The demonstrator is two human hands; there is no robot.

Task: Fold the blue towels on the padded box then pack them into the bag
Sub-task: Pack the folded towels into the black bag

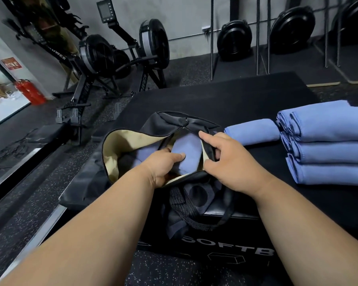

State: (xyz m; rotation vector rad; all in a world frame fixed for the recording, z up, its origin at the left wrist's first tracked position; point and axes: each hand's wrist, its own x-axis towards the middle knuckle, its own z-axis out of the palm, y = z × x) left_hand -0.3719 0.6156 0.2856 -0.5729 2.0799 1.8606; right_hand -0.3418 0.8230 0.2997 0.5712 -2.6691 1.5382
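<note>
A black bag with a beige lining lies unzipped on the black padded box. Inside it sits a folded blue towel. My left hand reaches into the opening and grips that towel, thumb on top. My right hand grips the bag's right rim, fingers curled over its edge, index finger stretched along it. Just right of the bag lies one folded blue towel. Further right stands a stack of folded blue towels.
The bag's black straps hang over the box's front edge. Rowing machines stand on the floor behind left, with a red fire extinguisher by the door. Fan units and metal uprights line the back wall.
</note>
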